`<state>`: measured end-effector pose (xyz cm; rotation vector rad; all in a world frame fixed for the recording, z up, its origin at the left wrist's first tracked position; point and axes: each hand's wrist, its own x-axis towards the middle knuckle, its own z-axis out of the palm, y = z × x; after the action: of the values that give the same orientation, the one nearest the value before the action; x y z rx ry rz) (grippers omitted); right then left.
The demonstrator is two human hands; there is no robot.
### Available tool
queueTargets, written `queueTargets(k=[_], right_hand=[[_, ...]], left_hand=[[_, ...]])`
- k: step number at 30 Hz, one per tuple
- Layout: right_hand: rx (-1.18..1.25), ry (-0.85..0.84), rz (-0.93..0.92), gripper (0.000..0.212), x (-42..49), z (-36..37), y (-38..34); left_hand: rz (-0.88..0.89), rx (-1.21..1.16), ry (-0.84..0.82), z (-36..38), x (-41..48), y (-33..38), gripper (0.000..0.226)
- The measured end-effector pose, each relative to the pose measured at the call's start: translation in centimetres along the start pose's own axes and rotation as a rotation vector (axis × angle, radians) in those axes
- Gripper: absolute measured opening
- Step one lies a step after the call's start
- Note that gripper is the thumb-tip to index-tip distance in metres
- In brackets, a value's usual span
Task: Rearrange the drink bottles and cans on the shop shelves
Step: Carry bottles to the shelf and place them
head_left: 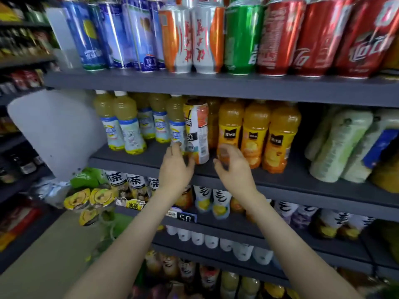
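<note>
On the middle shelf (216, 169) a white-and-orange bottle (197, 134) with a dark cap stands tilted between pale yellow bottles (129, 124) and orange juice bottles (255, 134). My left hand (174, 167) reaches to its lower left. The fingertips touch the base of the nearest pale yellow bottle (177, 126), and the thumb is by the tilted bottle's foot. My right hand (233, 167) is just right of it, fingers loosely curled and blurred in front of the nearest orange juice bottle (230, 128). Neither hand grips anything.
The top shelf (216, 85) carries blue, orange-white, green and red cans (278, 37). Pale green bottles (339, 145) lean at the right of the middle shelf. Lower shelves hold tea bottles (136, 184) and white caps. A white panel (54, 130) hangs at the left.
</note>
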<state>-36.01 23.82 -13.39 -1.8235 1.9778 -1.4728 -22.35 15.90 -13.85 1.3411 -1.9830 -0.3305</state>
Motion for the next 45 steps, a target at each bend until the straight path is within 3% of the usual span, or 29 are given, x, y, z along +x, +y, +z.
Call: queueTargets(k=[6,9,14,19,25,28,33,40,45], right_hand=[[0.158,0.033,0.197,0.052,2.8,3.5,-0.6],[0.255,0.013,0.286,0.059,3.6,4.0,-0.8],[0.343,0.033,0.290,0.062,4.0,4.1,-1.3],[0.216,0.099,0.171,0.052,2.5,3.8,-1.9],[0.214,0.182,0.189,0.043,-1.7,1.3,-2.0],[0.297,0.224,0.239,0.040,-3.6,-1.1,-1.8],[0.364,0.273,0.301,0.038,-6.7,-7.1,-0.8],[0.360,0.333,0.405,0.037,-13.6,-19.0,3.4],[0.390,0.390,0.452,0.034,-19.6,-29.2,7.3]], left_hand=[[0.005,-0.379,-0.125,1.8,3.5,0.2,0.070],[0.044,-0.495,-0.112,2.9,4.2,-0.1,0.060],[0.074,-0.506,-0.104,2.7,3.3,-0.8,0.061],[0.153,-0.454,-0.127,1.7,0.4,-0.9,0.076],[0.326,-0.425,-0.065,1.7,-2.4,-0.2,0.063],[0.419,-0.450,-0.109,2.0,-3.4,1.2,0.063],[0.446,-0.572,-0.430,3.1,-5.4,6.6,0.075],[0.535,-0.611,-0.649,7.4,-11.1,17.6,0.067],[0.586,-0.613,-0.642,11.2,-18.1,27.5,0.064]])
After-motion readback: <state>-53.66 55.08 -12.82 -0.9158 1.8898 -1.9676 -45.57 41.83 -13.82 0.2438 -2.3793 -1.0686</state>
